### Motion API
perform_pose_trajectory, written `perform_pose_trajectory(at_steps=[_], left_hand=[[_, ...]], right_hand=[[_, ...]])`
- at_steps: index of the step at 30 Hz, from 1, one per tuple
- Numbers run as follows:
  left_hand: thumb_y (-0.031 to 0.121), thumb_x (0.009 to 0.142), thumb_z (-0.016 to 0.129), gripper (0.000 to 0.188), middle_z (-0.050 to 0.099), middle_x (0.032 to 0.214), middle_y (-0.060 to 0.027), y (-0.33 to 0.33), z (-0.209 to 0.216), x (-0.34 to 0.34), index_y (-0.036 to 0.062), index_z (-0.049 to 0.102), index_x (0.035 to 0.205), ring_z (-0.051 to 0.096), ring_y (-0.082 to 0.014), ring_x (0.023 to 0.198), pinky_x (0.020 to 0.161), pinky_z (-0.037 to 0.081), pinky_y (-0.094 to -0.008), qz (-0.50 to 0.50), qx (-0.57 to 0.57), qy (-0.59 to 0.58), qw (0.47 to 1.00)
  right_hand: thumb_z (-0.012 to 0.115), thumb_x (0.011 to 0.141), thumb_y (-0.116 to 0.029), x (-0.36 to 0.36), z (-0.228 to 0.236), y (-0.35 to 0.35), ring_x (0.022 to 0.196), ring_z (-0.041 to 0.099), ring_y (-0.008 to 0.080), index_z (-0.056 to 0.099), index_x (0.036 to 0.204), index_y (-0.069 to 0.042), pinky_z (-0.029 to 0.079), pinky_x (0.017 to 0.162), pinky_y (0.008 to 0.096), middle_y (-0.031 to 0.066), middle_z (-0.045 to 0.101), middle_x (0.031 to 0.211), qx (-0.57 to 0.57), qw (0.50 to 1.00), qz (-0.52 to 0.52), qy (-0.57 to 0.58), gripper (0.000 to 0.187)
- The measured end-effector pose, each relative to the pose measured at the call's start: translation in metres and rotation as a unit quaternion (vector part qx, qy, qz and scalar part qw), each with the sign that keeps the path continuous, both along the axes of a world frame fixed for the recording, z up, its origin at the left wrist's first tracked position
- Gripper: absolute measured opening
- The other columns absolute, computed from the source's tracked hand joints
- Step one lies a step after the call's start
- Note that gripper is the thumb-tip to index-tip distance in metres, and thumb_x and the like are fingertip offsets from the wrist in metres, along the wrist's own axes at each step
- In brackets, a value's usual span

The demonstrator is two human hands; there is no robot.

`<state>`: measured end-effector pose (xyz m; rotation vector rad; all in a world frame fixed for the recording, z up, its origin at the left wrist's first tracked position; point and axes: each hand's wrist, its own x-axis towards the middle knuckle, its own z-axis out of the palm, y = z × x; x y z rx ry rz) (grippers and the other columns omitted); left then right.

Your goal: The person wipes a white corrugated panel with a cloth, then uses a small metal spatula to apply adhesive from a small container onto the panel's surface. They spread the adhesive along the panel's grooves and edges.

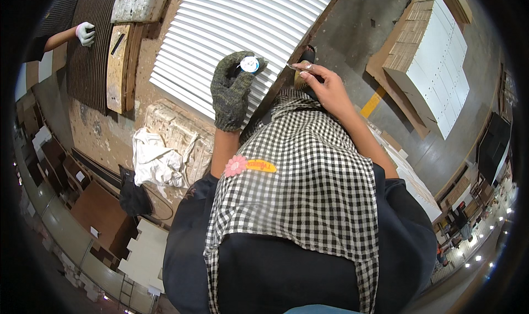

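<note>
My left hand (230, 90), in a dark grey-green knitted glove, is closed around a small round container (249, 65) with white stuff at its top and a blue rim. My right hand (325, 88) is bare, its fingers pinched on a thin, pointed tool (292, 66) whose exact kind I cannot make out. The tool's tip is over the edge of a row of long white strips (220, 27), lying side by side on the worktable. The left hand is above these strips; the right is just beyond their right edge.
A crumpled white cloth (157, 158) lies on the worn table's near left. Beyond it are a wooden block (120, 71) and dark ribbed strips (88, 55), with another person's gloved hand (85, 34) over them. Stacked white boards (432, 60) stand at right on the floor.
</note>
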<state>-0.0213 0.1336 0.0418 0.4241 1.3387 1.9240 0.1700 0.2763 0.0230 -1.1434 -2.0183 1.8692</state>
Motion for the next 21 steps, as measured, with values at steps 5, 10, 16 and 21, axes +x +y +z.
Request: perform_pose_trajectory(at_steps=[5, 10, 16, 21], left_hand=[[0.005, 0.092, 0.067, 0.038, 0.063, 0.123, -0.0203, 0.000, 0.000, 0.000, -0.0039, 0.055, 0.128, 0.066, -0.0332, 0.111, 0.099, 0.055, -0.0487, -0.004, -0.009, 0.021, 1.000], [0.005, 0.092, 0.068, 0.039, 0.064, 0.123, -0.0197, -0.001, -0.004, 0.000, -0.0032, 0.056, 0.128, 0.066, -0.0326, 0.112, 0.099, 0.055, -0.0478, 0.003, -0.005, 0.029, 1.000], [0.000, 0.089, 0.069, 0.036, 0.066, 0.122, -0.0153, 0.001, 0.002, 0.001, -0.0024, 0.059, 0.124, 0.064, -0.0244, 0.114, 0.100, 0.053, -0.0378, 0.006, 0.010, -0.026, 1.000], [0.001, 0.089, 0.069, 0.038, 0.066, 0.122, -0.0145, -0.003, -0.008, -0.002, -0.0018, 0.059, 0.126, 0.063, -0.0229, 0.113, 0.099, 0.052, -0.0362, 0.006, -0.018, 0.004, 1.000]], right_hand=[[0.062, 0.100, -0.026, 0.001, 0.001, 0.002, 0.077, 0.050, 0.0096, 0.071, 0.123, -0.008, 0.043, 0.072, 0.0273, 0.0009, 0.056, 0.080, -0.028, 1.000, 0.009, -0.004, 0.030], [0.060, 0.102, -0.026, 0.003, 0.012, 0.004, 0.076, 0.049, 0.0059, 0.069, 0.123, -0.004, 0.043, 0.071, 0.0257, -0.0028, 0.054, 0.081, -0.175, 0.984, -0.029, -0.015, 0.032], [0.062, 0.100, -0.022, 0.001, 0.019, -0.004, 0.106, 0.059, 0.0130, 0.068, 0.124, -0.005, 0.044, 0.098, 0.0291, 0.0034, 0.068, 0.110, -0.136, 0.989, 0.047, 0.044, 0.029], [0.066, 0.097, -0.017, -0.002, 0.018, -0.006, 0.114, 0.059, 0.0153, 0.066, 0.124, -0.006, 0.042, 0.104, 0.0315, 0.0050, 0.068, 0.119, -0.104, 0.992, 0.052, 0.048, 0.029]])
